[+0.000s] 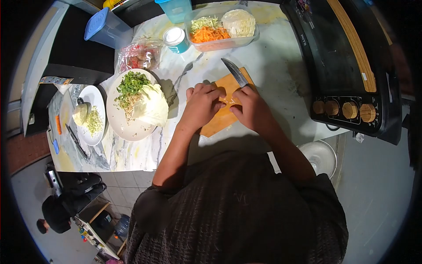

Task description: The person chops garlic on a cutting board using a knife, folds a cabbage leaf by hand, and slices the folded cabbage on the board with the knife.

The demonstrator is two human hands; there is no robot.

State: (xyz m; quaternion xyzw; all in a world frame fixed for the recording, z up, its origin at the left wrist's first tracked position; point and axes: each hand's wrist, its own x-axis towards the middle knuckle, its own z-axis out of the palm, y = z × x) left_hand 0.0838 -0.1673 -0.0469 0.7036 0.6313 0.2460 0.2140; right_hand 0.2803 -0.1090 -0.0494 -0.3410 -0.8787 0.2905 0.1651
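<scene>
A wooden cutting board (214,127) lies in front of me, tilted on the counter, with a few small whitish bits (228,100) on it. Over its left part, my left hand (203,105) has curled fingers, their tips near the bits; whatever they pinch, if anything, is hidden. On the right side, my right hand (252,110) is closed around the handle end of a kitchen knife (234,71). The blade points away from me past the board's far edge, while the handle is covered by the hand. The right thumb reaches toward the left fingertips.
A plate (121,130) of greens, sprouts and cabbage leaf stands left, beside a white oval plate (91,140). Behind are a plastic bag (140,55), a white-lidded jar (176,40) and a container (220,45) of shredded vegetables. A black oven (343,79) stands right. Another person (59,209) is at lower left.
</scene>
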